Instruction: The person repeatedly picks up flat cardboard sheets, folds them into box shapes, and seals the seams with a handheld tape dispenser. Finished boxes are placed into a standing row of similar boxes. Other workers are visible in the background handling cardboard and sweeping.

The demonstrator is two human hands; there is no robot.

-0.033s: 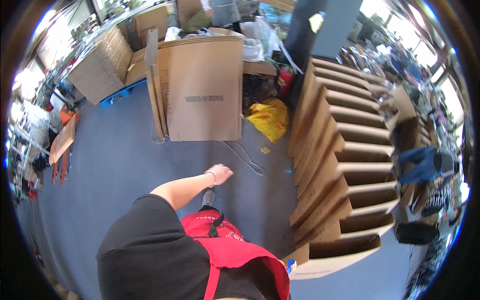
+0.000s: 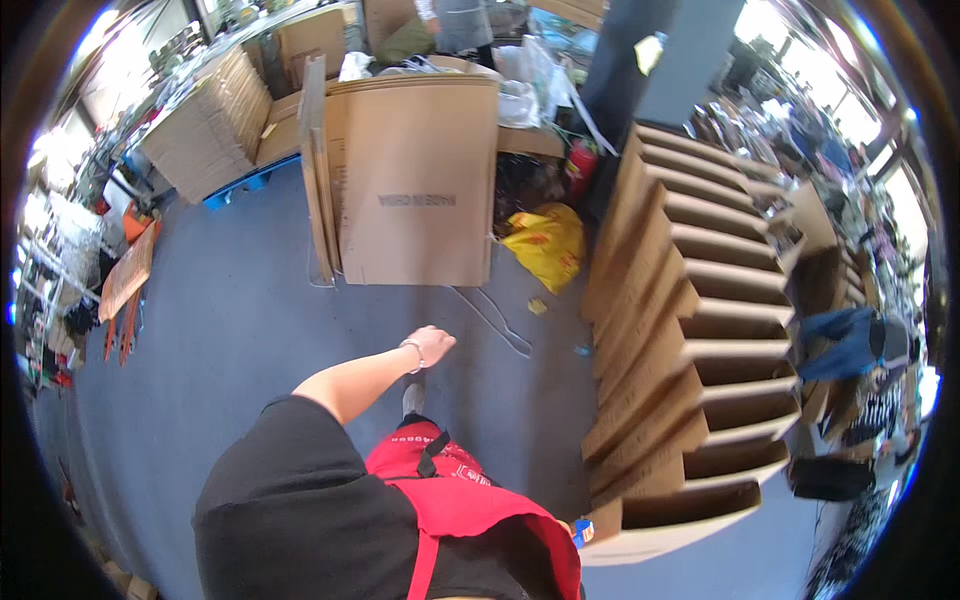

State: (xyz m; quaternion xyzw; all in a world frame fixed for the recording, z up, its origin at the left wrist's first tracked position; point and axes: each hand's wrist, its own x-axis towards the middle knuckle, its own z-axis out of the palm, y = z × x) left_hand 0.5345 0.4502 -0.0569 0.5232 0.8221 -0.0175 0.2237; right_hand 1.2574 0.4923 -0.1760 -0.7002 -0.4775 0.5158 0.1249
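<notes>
My left hand (image 2: 432,343) reaches out in front of me over the grey floor (image 2: 230,330), with a bracelet on the wrist. It holds nothing and its fingers hang loosely. Below it I see my shoe (image 2: 413,397) and my red apron (image 2: 450,490). A thin white strap (image 2: 495,318) lies on the floor just right of the hand. A big flattened cardboard box (image 2: 415,190) stands upright ahead. My right hand is out of the picture.
A row of open cardboard compartments (image 2: 690,330) runs along the right. A yellow bag (image 2: 548,243) and a red extinguisher (image 2: 578,165) sit beside the big box. Stacked flat cardboard (image 2: 210,130) rests on a blue pallet (image 2: 240,185) at the far left. Another person (image 2: 460,20) stands at the back.
</notes>
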